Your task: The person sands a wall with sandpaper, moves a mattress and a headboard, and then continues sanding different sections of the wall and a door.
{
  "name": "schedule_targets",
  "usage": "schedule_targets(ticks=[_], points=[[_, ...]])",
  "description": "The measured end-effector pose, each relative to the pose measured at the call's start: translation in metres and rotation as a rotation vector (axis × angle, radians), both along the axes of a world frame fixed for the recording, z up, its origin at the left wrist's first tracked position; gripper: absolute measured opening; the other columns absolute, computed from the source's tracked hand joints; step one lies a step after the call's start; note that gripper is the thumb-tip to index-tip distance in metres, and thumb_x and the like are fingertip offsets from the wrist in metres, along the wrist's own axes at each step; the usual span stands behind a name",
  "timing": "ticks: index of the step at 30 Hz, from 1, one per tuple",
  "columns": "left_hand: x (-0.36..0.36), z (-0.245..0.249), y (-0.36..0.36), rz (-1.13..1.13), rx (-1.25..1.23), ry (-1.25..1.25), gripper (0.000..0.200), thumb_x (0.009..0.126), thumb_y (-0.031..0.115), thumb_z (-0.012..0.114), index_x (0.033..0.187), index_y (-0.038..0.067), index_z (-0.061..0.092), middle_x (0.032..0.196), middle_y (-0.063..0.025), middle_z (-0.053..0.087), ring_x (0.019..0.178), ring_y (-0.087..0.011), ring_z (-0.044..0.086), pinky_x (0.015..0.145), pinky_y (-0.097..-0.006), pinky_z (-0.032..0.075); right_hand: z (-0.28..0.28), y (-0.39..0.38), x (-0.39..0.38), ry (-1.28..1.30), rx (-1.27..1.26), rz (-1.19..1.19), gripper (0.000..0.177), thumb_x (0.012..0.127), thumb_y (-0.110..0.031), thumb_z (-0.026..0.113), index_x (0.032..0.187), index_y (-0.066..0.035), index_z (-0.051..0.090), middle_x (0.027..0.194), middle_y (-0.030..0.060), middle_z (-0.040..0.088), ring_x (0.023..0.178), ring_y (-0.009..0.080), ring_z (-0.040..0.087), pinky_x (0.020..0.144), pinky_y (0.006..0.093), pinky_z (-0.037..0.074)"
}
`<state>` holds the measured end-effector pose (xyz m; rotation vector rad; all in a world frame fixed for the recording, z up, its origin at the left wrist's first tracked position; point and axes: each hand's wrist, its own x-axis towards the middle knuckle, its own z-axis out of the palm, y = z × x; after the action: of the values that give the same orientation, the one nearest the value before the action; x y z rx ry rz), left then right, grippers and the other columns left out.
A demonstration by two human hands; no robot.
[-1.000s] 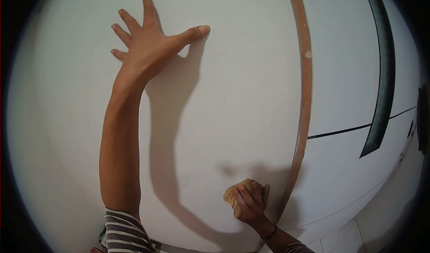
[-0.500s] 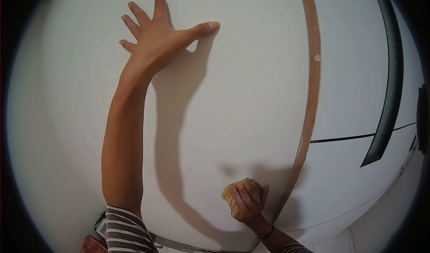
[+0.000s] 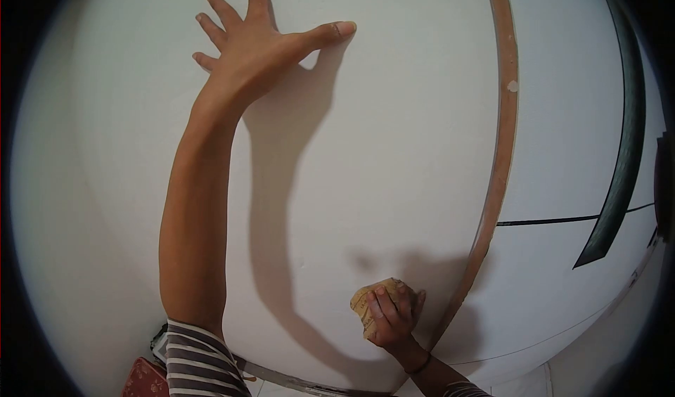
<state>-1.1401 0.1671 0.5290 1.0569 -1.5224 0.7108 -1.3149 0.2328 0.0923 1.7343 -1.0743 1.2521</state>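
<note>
My left hand is spread against the white wall at the upper left, fingers apart and holding nothing. Its arm, in a striped sleeve, casts a long shadow to the right. Low and right of centre, my right hand grips a crumpled yellowish-brown piece that looks like paper or cloth, close to the same wall. The fingers are bent over its top. Part of the piece is hidden under them.
A brown strip edges the wall on the right. Beyond it are a white surface with black lines and a dark green curved band. A red patterned object is at the lower left.
The strip and green band appear slightly farther right. My left hand shows a little higher and farther right; my right hand, still gripping the crumpled piece, has hardly moved.
</note>
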Motion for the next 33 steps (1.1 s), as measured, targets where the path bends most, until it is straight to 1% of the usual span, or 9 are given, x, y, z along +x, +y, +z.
schedule_targets(ticks=[6,9,11,14,16,25,27,32,33], points=[[-0.003,0.001,0.000,-0.006,0.011,-0.003,0.154,0.052,0.083,0.077,0.162,-0.002,0.011,0.157,-0.0483,0.003,0.148,-0.0638,-0.005,0.104,-0.0835,-0.002,0.002,0.001,0.000,-0.012,-0.001,0.003,0.037,0.092,-0.026,0.055,0.123,-0.019,0.075,0.139,0.0008,0.062,0.140,0.0321,0.044,0.120,0.0665,0.016],[-0.026,0.009,0.007,0.021,-0.008,0.071,0.144,0.055,0.083,0.076,0.164,0.009,0.017,0.160,-0.0438,0.007,0.149,-0.0632,0.002,0.107,-0.0829,0.005,0.001,0.000,-0.002,0.009,0.002,-0.012,0.038,0.091,-0.024,0.056,0.123,-0.019,0.075,0.138,0.0009,0.063,0.137,0.0323,0.047,0.118,0.0669,0.017],[-0.076,0.004,0.037,0.121,0.069,0.219,0.126,0.073,0.075,0.070,0.164,0.008,0.014,0.164,-0.0368,0.003,0.152,-0.0551,-0.003,0.114,-0.0761,0.004,-0.001,-0.002,-0.002,0.009,0.003,-0.019,0.039,0.089,-0.024,0.057,0.123,-0.019,0.075,0.138,0.0011,0.063,0.136,0.0324,0.048,0.117,0.0676,0.018],[-0.059,0.027,0.055,0.001,0.286,0.103,0.141,0.067,0.077,0.074,0.162,0.003,0.000,0.159,-0.0429,-0.012,0.146,-0.0608,-0.021,0.107,-0.0813,-0.005,0.000,0.000,-0.004,0.020,0.057,0.007,0.043,0.085,-0.024,0.058,0.124,-0.018,0.075,0.139,0.0017,0.063,0.136,0.0331,0.048,0.113,0.0686,0.022],[-0.048,0.010,0.016,-0.115,-0.026,0.013,0.140,0.062,0.074,0.078,0.163,0.002,0.012,0.156,-0.0495,-0.002,0.144,-0.0665,-0.017,0.105,-0.0823,-0.006,0.000,0.001,-0.004,0.036,0.041,0.001,0.045,0.082,-0.025,0.059,0.124,-0.018,0.074,0.141,0.0020,0.062,0.136,0.0334,0.048,0.111,0.0687,0.024],[-0.056,0.019,0.025,-0.080,-0.072,0.130,0.136,0.061,0.078,0.078,0.164,0.013,0.019,0.160,-0.0436,0.008,0.149,-0.0618,-0.006,0.109,-0.0808,0.002,0.002,-0.002,-0.006,0.059,-0.009,-0.002,0.048,0.081,-0.025,0.060,0.127,-0.017,0.073,0.143,0.0021,0.060,0.144,0.0350,0.042,0.116,0.0703,0.017],[-0.043,0.024,0.026,0.005,0.081,0.041,0.135,0.069,0.079,0.072,0.163,0.007,0.006,0.161,-0.0410,-0.004,0.149,-0.0595,-0.013,0.111,-0.0794,0.000,0.005,0.001,-0.006,0.042,-0.009,0.029,0.047,0.081,-0.024,0.060,0.125,-0.015,0.074,0.144,0.0036,0.060,0.144,0.0359,0.042,0.118,0.0698,0.017],[-0.012,0.005,0.034,0.101,0.185,-0.106,0.130,0.074,0.082,0.065,0.164,0.008,0.007,0.162,-0.0397,-0.004,0.149,-0.0593,-0.011,0.113,-0.0772,0.001,0.029,0.021,-0.006,-0.163,-0.041,0.323,0.042,0.090,-0.027,0.062,0.127,-0.009,0.069,0.144,0.0131,0.058,0.143,0.0391,0.043,0.119,0.0673,0.018],[-0.004,0.002,0.034,0.117,0.189,-0.130,0.128,0.075,0.082,0.065,0.164,0.009,0.009,0.162,-0.0399,-0.003,0.149,-0.0596,-0.009,0.114,-0.0766,0.002,0.041,0.031,-0.004,-0.308,-0.028,0.551,0.043,0.094,-0.031,0.060,0.131,-0.009,0.066,0.146,0.0140,0.056,0.144,0.0391,0.042,0.119,0.0672,0.019]])
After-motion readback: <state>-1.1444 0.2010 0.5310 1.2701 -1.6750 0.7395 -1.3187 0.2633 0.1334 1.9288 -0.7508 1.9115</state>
